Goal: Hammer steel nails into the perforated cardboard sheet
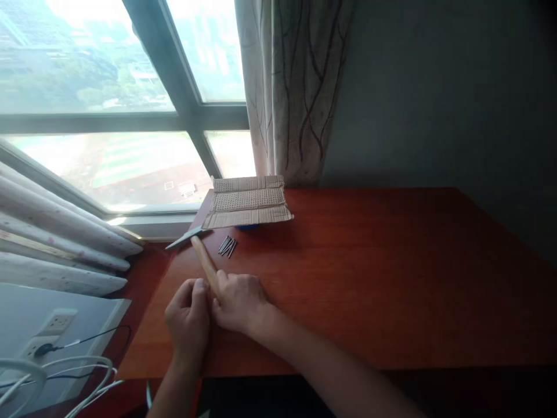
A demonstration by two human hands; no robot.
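Note:
My right hand (241,302) is wrapped round the lower part of a pale wooden stick (203,258), shaped like a tool handle. It slants up and left, its rounded end near a thin, pale flat piece (188,237) at the table's left edge. Close beside, almost touching, my left hand (189,313) is closed with the thumb against the curled fingers; whatever it may hold is hidden. Beyond both hands lies a small bunch of metal nails (227,246) on the reddish wooden table (369,278).
A creased cardboard sheet (248,200) with rows of small holes or dots sits at the table's back left, over something blue (247,227). Windows and curtains (300,87) stand behind. White cables (93,371) and a wall socket (58,322) are at lower left.

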